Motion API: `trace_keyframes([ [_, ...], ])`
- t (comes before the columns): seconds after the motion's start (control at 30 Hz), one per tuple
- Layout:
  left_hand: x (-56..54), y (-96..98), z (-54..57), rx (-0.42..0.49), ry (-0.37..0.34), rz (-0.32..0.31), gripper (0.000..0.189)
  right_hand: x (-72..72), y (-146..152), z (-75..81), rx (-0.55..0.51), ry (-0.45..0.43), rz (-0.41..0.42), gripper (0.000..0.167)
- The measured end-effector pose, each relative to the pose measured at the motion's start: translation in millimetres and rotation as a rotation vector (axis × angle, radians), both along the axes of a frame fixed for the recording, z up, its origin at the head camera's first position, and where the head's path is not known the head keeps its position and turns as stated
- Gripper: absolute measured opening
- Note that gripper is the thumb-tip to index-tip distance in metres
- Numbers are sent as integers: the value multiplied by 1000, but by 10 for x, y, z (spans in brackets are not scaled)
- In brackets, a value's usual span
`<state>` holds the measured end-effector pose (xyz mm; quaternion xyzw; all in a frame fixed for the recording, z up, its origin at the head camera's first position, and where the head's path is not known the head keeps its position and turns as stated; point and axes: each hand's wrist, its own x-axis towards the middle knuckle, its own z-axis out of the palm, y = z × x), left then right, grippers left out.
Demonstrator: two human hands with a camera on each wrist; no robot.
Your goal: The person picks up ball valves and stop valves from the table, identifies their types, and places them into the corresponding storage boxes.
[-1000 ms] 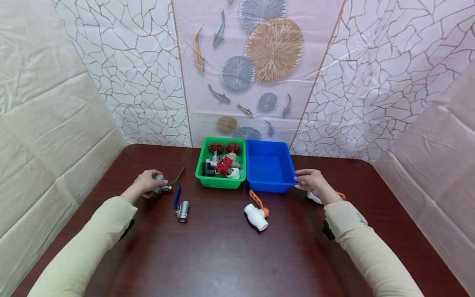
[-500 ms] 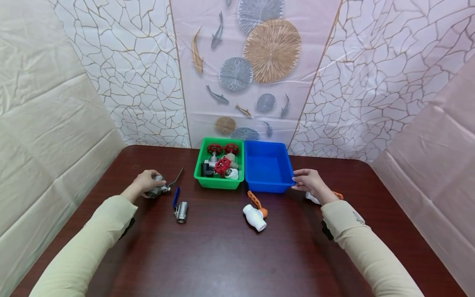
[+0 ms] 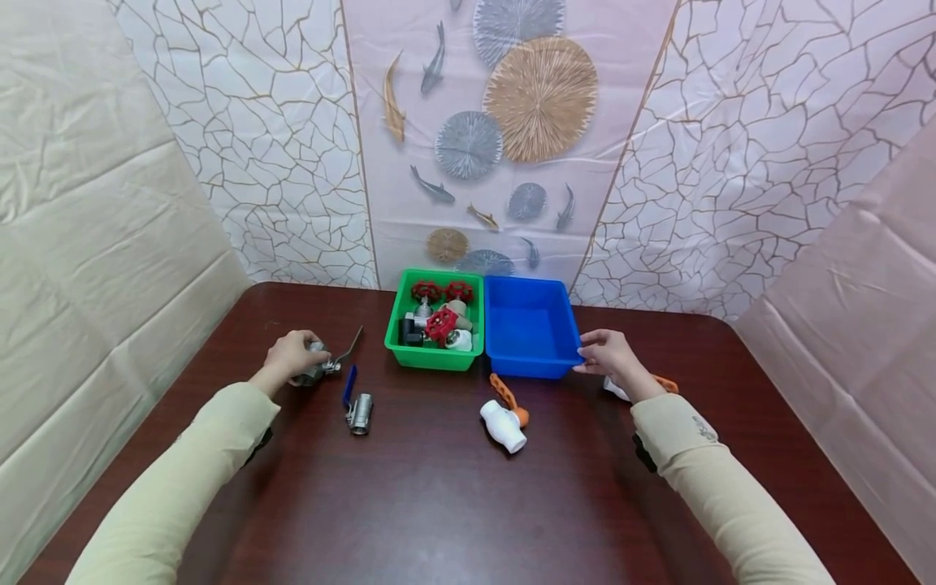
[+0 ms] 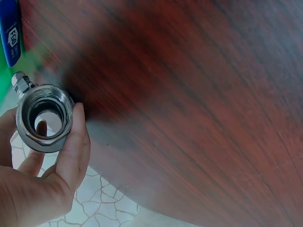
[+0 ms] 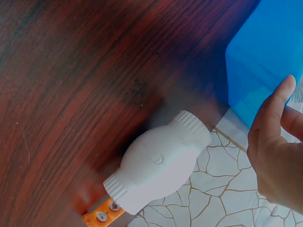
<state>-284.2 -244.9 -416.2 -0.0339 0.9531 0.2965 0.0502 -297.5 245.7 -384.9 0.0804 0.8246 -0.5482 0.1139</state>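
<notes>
At the left of the table my left hand (image 3: 291, 357) grips a grey metal ball valve (image 3: 313, 370) by its body, with the long lever pointing away to the right. The left wrist view looks into the valve's round threaded opening, with the thumb and fingers (image 4: 75, 137) around its hexagonal end. My right hand (image 3: 613, 356) holds the right side of a blue bin (image 3: 537, 367) at the rim; in the right wrist view a fingertip (image 5: 287, 86) lies against the outer wall. Just below that hand lies a white plastic ball valve (image 5: 161, 161) with an orange handle, partly hidden by the arm in the head view.
A green bin (image 3: 431, 357) with several valves, some with red handwheels, stands against the blue bin's left side. A smaller metal ball valve (image 3: 360, 414) with a blue lever lies front left. Another white ball valve (image 3: 503, 426) with an orange handle lies before the bins.
My left hand and forearm have shifted slightly away and to the right, still gripping the metal ball valve. The right hand stays at the blue bin's rim.
</notes>
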Motion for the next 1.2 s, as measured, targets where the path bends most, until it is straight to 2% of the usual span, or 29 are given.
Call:
trace_keyframes([
  [0.17,-20,5,0,13,14,7,37,10,-23,17,0,4,-18,41],
  [0.37,-4,10,76,58,1,21,36,6,-44,24,0,25,-17,40],
  [0.6,-4,40,224,108,18,35,41,3,-25,12,0,26,-31,39],
  [0.8,-46,98,363,143,28,50,41,6,-12,-11,1,24,-44,38],
  [1.2,-164,252,583,99,86,-10,39,-10,-37,-22,35,22,-47,37],
])
